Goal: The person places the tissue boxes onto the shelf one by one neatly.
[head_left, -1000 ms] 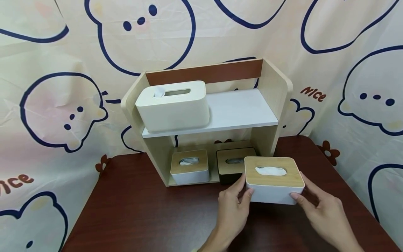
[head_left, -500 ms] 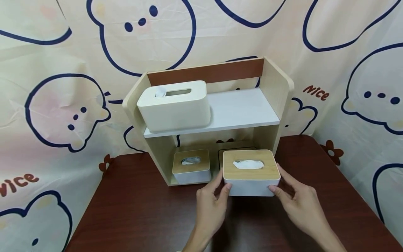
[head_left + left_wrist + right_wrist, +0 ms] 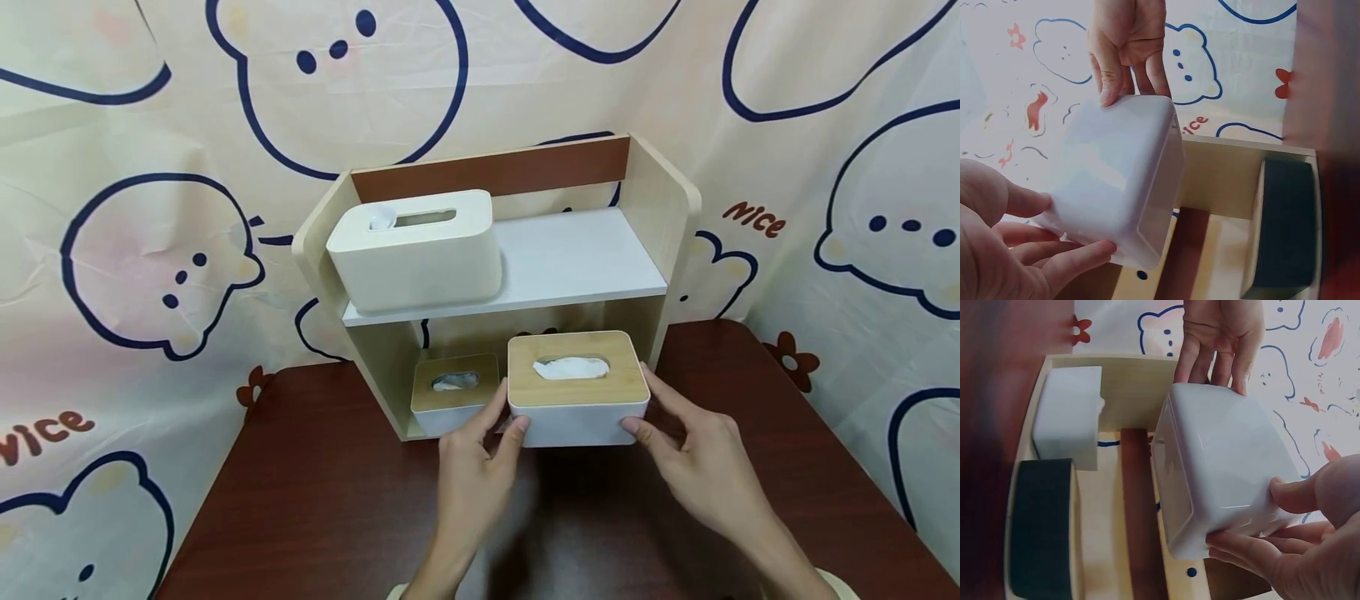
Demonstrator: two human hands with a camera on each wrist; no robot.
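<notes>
A white tissue box with a bamboo lid is held up between both hands in front of the shelf's lower level. My left hand grips its left end, thumb on the front face. At the right end my right hand grips it the same way. White tissue shows in the lid's slot. From the left wrist view, the box's pale wall and hollow underside are visible. A dark tissue box stands on the lower level, hidden behind the held box in the head view.
A two-level wooden shelf stands on the dark brown table. Its upper level carries a large cream tissue box at the left. A smaller white, bamboo-lidded tissue box sits on the lower level. A cartoon-printed cloth hangs behind.
Both hands have carried the white tissue box leftward and farther toward the shelf. It now covers the dark tissue box in the head view.
</notes>
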